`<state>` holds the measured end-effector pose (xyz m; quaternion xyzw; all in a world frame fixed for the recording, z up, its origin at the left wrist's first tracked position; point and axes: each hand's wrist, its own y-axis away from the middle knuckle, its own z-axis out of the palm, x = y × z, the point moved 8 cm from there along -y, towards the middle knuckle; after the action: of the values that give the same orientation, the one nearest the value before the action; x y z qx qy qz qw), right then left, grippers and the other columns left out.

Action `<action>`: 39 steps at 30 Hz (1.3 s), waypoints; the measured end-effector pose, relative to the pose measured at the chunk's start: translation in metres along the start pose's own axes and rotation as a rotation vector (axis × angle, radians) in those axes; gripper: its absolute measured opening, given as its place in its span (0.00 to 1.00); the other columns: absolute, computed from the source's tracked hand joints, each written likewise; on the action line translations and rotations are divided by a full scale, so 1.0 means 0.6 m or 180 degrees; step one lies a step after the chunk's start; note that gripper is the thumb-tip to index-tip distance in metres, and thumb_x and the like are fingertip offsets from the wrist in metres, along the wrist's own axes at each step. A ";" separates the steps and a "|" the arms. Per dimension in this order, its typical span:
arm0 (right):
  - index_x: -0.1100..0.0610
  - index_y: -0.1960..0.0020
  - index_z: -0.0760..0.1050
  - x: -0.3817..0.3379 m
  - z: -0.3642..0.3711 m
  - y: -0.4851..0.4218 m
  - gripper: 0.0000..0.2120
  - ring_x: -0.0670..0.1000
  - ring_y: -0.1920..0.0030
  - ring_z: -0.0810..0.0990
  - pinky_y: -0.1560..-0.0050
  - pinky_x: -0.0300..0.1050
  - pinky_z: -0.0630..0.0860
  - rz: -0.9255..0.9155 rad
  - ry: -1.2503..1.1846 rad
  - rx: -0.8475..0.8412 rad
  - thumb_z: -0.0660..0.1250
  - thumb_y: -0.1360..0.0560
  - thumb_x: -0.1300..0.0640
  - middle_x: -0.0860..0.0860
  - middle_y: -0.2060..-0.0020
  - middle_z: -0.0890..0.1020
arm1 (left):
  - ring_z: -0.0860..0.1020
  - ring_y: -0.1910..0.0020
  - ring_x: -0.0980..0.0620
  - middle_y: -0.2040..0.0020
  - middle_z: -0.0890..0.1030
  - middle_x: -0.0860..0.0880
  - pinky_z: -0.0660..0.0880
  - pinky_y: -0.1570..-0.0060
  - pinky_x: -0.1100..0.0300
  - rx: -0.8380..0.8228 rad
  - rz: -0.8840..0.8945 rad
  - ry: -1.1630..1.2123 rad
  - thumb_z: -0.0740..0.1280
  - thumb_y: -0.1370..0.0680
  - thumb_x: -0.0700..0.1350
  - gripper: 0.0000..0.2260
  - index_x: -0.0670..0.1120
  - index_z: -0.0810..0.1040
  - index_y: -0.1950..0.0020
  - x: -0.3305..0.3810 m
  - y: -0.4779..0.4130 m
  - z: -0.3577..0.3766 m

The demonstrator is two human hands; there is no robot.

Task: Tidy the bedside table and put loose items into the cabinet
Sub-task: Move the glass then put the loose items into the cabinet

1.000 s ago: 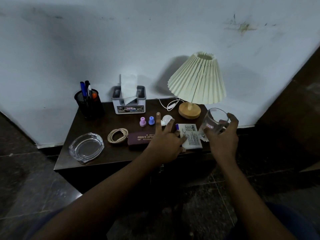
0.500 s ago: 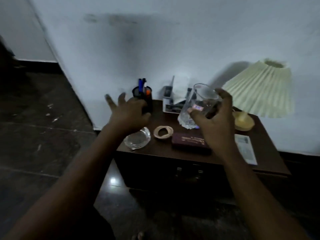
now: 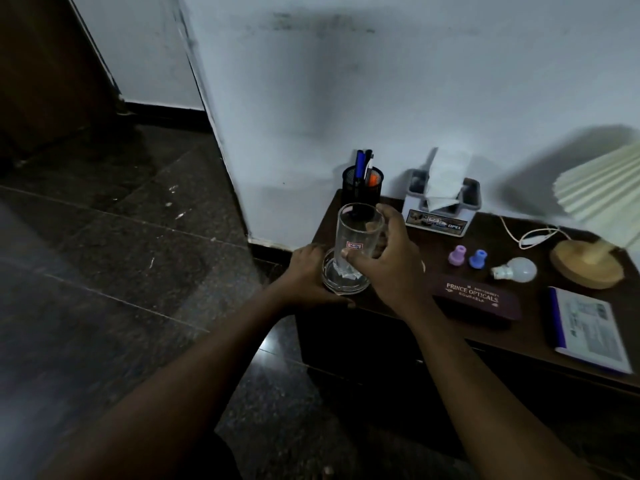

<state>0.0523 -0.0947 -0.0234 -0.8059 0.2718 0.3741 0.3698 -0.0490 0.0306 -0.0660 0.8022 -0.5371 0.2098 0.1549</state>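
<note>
The right hand (image 3: pixel 391 268) is clamped round the glass (image 3: pixel 358 233), holding it upright in the ashtray (image 3: pixel 343 284). The left hand (image 3: pixel 306 273) grips the ashtray at the table's (image 3: pixel 540 306) left front corner, probably so both lift as one stack. The pen pot (image 3: pixel 362 188) crowds them just behind, while the case (image 3: pixel 474 299), bulb (image 3: pixel 516 270) and booklet (image 3: pixel 585 334) lie apart to the right.

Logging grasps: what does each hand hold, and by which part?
Right hand grips the glass round its wall; left hand holds the ashtray by its left edge.
</note>
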 end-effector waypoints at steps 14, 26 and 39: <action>0.45 0.24 0.62 -0.001 0.035 0.007 0.41 0.42 0.40 0.80 0.41 0.35 0.77 0.0004 -0.0015 -0.0198 0.80 0.30 0.51 0.45 0.37 0.79 | 0.65 0.27 0.44 0.29 0.71 0.41 0.61 0.27 0.54 0.0005 0.0032 0.0299 0.79 0.26 0.54 0.37 0.42 0.67 0.24 -0.014 -0.021 -0.002; 0.45 0.19 0.55 -0.016 -0.011 -0.012 0.44 0.51 0.33 0.79 0.34 0.54 0.78 0.0083 0.0343 -0.0306 0.77 0.26 0.45 0.50 0.30 0.77 | 0.62 0.21 0.39 0.21 0.63 0.40 0.61 0.23 0.48 -0.0585 -0.0228 -0.0064 0.82 0.31 0.58 0.53 0.46 0.54 0.16 -0.013 -0.048 -0.005; 0.50 0.47 0.82 -0.093 -0.223 -0.003 0.06 0.42 0.62 0.84 0.61 0.47 0.80 -0.0671 0.0910 -0.0110 0.68 0.19 0.50 0.44 0.61 0.85 | 0.79 0.47 0.66 0.38 0.80 0.59 0.80 0.48 0.63 -0.0939 -0.0847 0.0266 0.82 0.55 0.73 0.64 0.57 0.61 0.23 -0.077 -0.028 -0.068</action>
<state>0.0753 -0.1914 0.0818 -0.8811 0.2292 0.2195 0.3506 -0.0559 0.0930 -0.0547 0.8253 -0.4444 0.1396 0.3193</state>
